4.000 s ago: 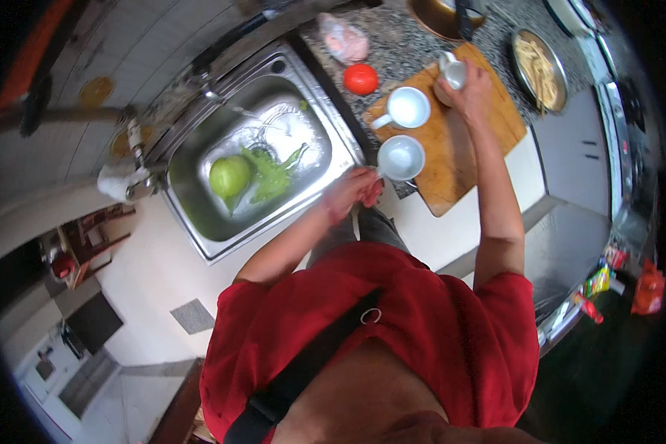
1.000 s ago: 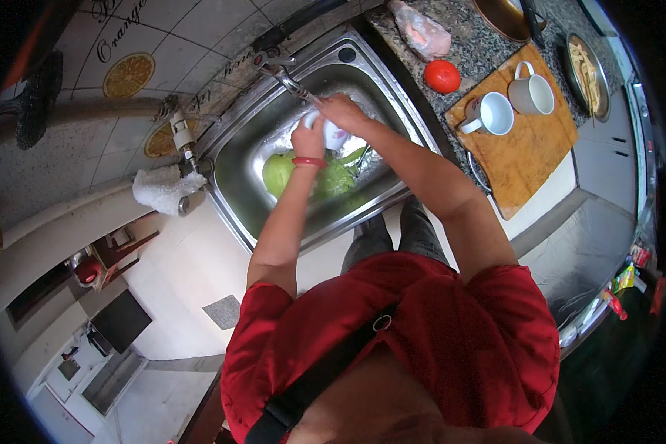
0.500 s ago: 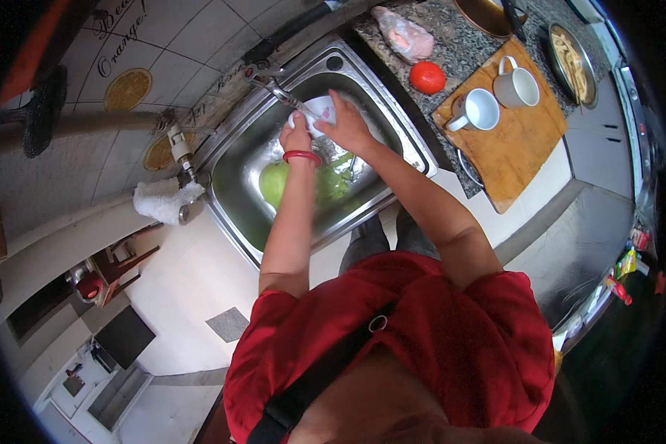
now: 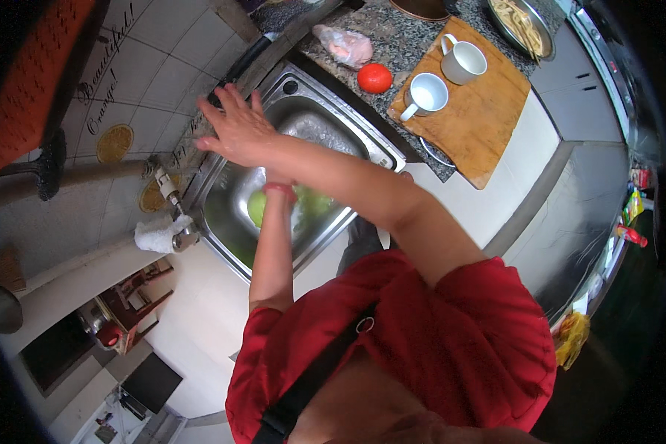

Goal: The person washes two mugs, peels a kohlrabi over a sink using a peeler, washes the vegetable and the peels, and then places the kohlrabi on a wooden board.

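Observation:
My right hand (image 4: 238, 129) reaches across to the far left rim of the sink (image 4: 342, 211), fingers spread, where the faucet is; the faucet itself is hidden behind it. Nothing shows in its fingers. Below my right wrist, my left hand (image 4: 278, 177) is over the basin, a red bangle (image 4: 281, 192) on its wrist. Its fingers are covered by my right arm, so what they hold cannot be seen. Green leafy vegetable (image 4: 257, 208) lies in the basin under my left arm. The white cup seen earlier is out of sight.
Right of the sink, two white mugs (image 4: 463, 62) stand on a wooden cutting board (image 4: 488, 118). A tomato (image 4: 375, 78) and raw meat in a clear bag (image 4: 344, 46) lie on the granite counter. Beyond is a metal bowl (image 4: 522, 26) of pale strips. A white towel (image 4: 159, 234) hangs left.
My right hand has let go of the white cup and moved left to the faucet, fingers spreading. The view has shifted, and my left hand has become hidden under my right arm.

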### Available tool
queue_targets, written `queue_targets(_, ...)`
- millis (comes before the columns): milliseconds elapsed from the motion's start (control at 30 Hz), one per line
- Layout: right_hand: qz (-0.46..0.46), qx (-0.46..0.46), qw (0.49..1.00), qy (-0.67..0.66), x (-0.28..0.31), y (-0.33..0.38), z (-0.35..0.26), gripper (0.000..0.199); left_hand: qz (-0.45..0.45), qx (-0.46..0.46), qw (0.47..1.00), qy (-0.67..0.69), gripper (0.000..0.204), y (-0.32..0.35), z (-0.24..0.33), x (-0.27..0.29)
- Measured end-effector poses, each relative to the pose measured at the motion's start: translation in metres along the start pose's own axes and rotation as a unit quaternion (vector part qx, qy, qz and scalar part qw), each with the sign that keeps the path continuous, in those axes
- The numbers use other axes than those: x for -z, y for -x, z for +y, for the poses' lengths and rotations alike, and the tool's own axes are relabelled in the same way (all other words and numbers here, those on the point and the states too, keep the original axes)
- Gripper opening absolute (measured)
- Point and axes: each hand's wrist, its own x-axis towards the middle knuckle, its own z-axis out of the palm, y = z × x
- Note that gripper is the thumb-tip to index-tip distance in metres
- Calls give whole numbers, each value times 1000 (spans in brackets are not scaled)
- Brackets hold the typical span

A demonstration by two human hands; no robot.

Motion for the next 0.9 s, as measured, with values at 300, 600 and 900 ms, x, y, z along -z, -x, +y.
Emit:
queue_targets(300, 90, -137, 928, 336, 194, 117, 177, 43, -111, 68, 960, 247, 25, 45, 2, -3)
queue_targets(600, -53, -247, 963, 95, 197, 137, 166, 35, -119, -27, 971, 207, 25, 60, 1, -28)
queue_targets(900, -304, -255, 913, -97, 126, 147, 123, 57, -142, -48, 979, 139, 35, 83, -2, -23)
